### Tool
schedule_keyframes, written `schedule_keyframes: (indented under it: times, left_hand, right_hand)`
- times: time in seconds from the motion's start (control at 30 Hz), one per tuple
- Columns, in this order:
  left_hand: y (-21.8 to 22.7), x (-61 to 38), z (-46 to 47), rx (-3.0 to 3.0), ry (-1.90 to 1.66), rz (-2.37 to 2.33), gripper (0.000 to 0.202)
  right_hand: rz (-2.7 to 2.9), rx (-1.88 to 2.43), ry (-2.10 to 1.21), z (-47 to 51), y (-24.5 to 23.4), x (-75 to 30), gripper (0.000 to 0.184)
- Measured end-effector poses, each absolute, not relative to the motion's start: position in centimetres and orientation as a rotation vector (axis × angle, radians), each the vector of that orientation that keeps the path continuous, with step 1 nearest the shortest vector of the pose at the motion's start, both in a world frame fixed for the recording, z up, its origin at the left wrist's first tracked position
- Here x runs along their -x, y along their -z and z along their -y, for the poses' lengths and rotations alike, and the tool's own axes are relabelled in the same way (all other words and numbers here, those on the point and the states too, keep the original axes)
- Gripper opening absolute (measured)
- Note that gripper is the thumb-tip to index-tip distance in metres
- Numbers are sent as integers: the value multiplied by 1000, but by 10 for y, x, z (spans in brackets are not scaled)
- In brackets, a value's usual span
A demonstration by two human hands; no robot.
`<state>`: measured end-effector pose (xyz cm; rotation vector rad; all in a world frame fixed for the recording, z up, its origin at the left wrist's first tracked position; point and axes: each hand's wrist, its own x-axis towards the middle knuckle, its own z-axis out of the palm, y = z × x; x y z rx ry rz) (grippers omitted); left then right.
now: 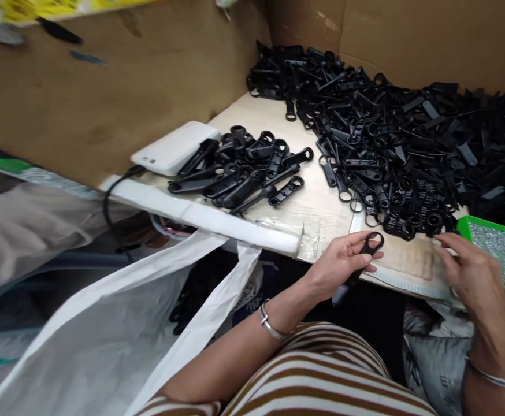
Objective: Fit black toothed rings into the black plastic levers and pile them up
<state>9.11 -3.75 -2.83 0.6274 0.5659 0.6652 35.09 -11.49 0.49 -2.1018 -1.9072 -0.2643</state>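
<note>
My left hand [343,260] is closed around a black plastic handle with a ring-shaped end [372,245], held over the table's front edge with the ring pointing up. The handle's lower part passes behind my fingers. To the right, my right hand [473,263] has thumb and forefinger brought together beside a cluster of small black rings [434,221]. Whatever lies between those fingertips is too small to make out. Beneath and between my hands lies a tan pad [404,259] on the table edge.
A large heap of black handle parts [365,127] covers the back and right. A smaller pile of handles [244,167] lies left, beside a white box [174,147] with a black cable. A green tray [464,228] holds small metal pieces. Cardboard walls [408,40] surround the table; a white bag [105,329] hangs below.
</note>
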Motion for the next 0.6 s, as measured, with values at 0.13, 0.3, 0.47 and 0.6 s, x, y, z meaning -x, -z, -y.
schedule_keyframes:
  times: [0.13, 0.3, 0.47, 0.6]
  left_hand:
    - [27, -90, 36, -621, -667, -595, 46]
    - [27, -92, 37, -625, -662, -617, 44]
    - [25, -97, 40, -628, -599, -616, 47]
    - [23, -96, 42, -618, -596, -627, 47]
  right_hand:
    - [1687, 2232, 299, 123, -7, -353, 36]
    - [1668, 2421, 295, 134, -16, -364, 35]
    - [1937, 2747, 265, 125, -25, -339, 27]
    - [2012, 2931, 232, 125, -29, -332, 22]
